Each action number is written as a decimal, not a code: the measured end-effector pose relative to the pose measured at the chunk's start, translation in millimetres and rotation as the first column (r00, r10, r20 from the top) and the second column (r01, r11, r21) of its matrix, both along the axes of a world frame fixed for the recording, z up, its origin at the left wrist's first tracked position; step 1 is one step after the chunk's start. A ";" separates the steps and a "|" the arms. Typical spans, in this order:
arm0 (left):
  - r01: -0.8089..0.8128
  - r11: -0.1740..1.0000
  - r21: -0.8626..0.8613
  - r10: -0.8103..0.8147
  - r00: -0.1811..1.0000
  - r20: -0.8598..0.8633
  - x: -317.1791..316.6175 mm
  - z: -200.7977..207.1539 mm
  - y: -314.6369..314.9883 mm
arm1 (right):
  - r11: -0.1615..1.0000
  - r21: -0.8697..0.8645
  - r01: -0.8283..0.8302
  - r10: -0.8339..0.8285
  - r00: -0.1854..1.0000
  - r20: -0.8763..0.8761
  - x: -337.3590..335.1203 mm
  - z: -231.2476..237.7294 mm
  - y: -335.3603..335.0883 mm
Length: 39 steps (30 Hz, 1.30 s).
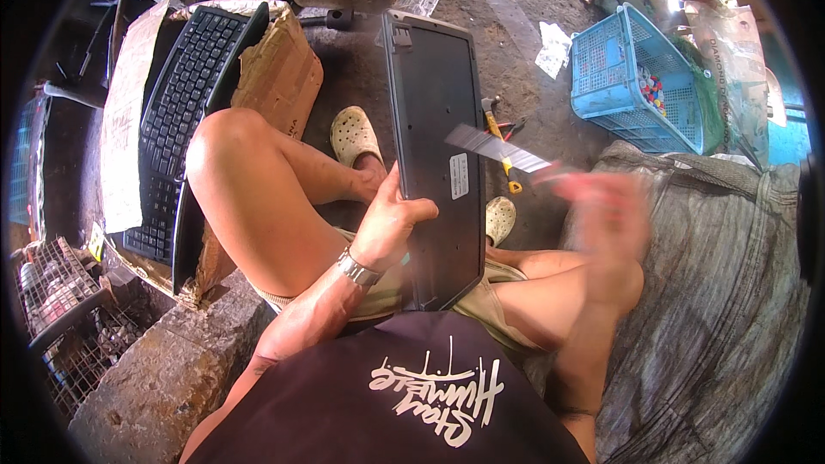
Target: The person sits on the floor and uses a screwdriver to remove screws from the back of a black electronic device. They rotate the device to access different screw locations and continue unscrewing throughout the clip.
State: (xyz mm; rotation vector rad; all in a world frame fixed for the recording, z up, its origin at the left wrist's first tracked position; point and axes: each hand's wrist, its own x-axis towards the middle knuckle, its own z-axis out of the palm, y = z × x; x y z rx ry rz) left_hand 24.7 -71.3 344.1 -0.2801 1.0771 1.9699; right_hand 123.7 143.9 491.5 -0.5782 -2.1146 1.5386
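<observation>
Keyboard (438, 146) back up — left hand (391, 219) fingers grip its edge; blurred right hand (601, 206) pinches a grey strip (498, 148).

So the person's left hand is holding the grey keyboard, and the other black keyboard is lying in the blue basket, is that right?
Not quite. In the head view the left hand does hold the grey keyboard, but the black keyboard lies in the cardboard box on the person's left, not in the blue basket.
</observation>
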 end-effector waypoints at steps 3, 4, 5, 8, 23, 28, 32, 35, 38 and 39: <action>-0.031 0.999 -0.007 0.031 0.999 0.027 -5.3 0.5 0.2 | 0.996 0.045 -0.081 0.077 0.994 0.083 2.7 -17.8 -13.8; -0.041 0.999 -0.026 0.042 0.999 0.028 -6.1 1.5 -0.7 | 1.000 -0.015 0.021 -0.020 0.999 0.036 4.8 -19.0 -16.2; -0.049 0.997 -0.053 0.050 0.998 0.033 -5.9 3.0 -1.8 | 0.994 -0.079 0.079 -0.082 0.996 -0.026 6.0 -18.9 -16.4; -0.032 0.999 -0.041 0.031 0.999 -0.025 -4.7 4.8 0.4 | 0.973 0.193 -0.124 0.110 0.991 0.081 7.0 -16.1 -13.1; -0.363 0.749 -0.554 -0.445 0.344 -0.827 6.3 -1.3 28.2 | 0.979 0.074 0.189 -0.201 0.956 0.212 12.7 -55.4 -46.3; -0.448 0.684 -0.575 -0.489 0.303 -0.818 8.1 -12.8 34.9 | 0.964 0.245 0.104 -0.107 0.994 0.001 5.0 -54.9 -62.4; -0.451 0.695 -0.560 -0.492 0.269 -0.828 5.6 -20.1 33.3 | 0.962 0.270 0.042 -0.063 0.996 0.068 -9.6 -55.2 -60.6; -0.450 0.736 -0.506 -0.442 0.247 -0.862 5.1 -21.7 33.8 | 0.998 0.014 0.060 -0.062 0.993 0.103 -10.6 -50.3 -62.5; -0.266 0.836 -0.480 -0.335 0.446 -0.830 -0.5 -16.8 29.7 | 0.969 -0.246 0.009 -0.011 1.000 -0.007 -0.1 -35.1 -54.9; -0.133 0.908 -0.397 -0.250 0.588 -0.769 -6.5 -14.4 24.9 | 0.976 -0.200 0.092 -0.098 0.995 -0.017 2.8 -31.0 -51.4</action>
